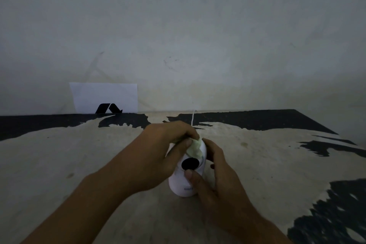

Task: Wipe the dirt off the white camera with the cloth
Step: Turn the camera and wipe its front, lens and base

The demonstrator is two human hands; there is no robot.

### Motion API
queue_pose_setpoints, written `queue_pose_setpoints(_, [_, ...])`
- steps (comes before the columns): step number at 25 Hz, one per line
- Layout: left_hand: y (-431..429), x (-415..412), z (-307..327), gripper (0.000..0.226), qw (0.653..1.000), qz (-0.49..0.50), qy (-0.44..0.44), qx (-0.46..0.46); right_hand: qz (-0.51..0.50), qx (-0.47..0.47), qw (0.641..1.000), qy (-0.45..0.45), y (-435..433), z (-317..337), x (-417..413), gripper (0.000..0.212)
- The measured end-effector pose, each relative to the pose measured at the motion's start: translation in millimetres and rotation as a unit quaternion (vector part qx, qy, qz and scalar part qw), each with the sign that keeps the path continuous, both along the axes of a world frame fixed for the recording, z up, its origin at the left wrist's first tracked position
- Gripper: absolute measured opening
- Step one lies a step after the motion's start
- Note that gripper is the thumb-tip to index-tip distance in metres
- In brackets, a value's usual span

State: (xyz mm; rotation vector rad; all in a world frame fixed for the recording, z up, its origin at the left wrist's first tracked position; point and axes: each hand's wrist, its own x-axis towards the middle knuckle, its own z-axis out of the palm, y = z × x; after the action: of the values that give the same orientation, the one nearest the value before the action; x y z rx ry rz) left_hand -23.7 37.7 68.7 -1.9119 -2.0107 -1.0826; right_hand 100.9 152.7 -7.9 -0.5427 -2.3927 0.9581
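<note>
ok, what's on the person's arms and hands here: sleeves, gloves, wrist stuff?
Nothing worn that shows. Left forearm and right forearm are bare to the frame edge, no sleeves. Left grip and right grip are bare hands: no gloves, rings, watch or bands visible. Light is dim.

A white sheet of paper (103, 95) is leaning on the wall (178, 25) at the far edge of the table (79, 154), left of middle, showing a black angular mark of two slanted shapes. Small print is showing low on the white camera (179, 182), too blurred to read.
</note>
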Motion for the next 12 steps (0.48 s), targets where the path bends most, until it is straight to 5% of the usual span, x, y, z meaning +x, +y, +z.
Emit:
queue_pose_setpoints(4, [0,-12,-5,0.015,0.994,0.101,-0.036,0.018,0.012,-0.008,0.998,0.053,-2,3,6,0.070])
queue_pose_setpoints(9, [-4,3,-4,0.017,0.999,0.021,-0.022,0.023,0.000,0.006,0.998,0.055,0,-2,4,0.067])
queue_pose_setpoints(12, [-1,-2,-7,0.016,0.998,0.055,-0.031,0.027,0.002,0.002,0.998,0.061,-1,-1,6,0.064])
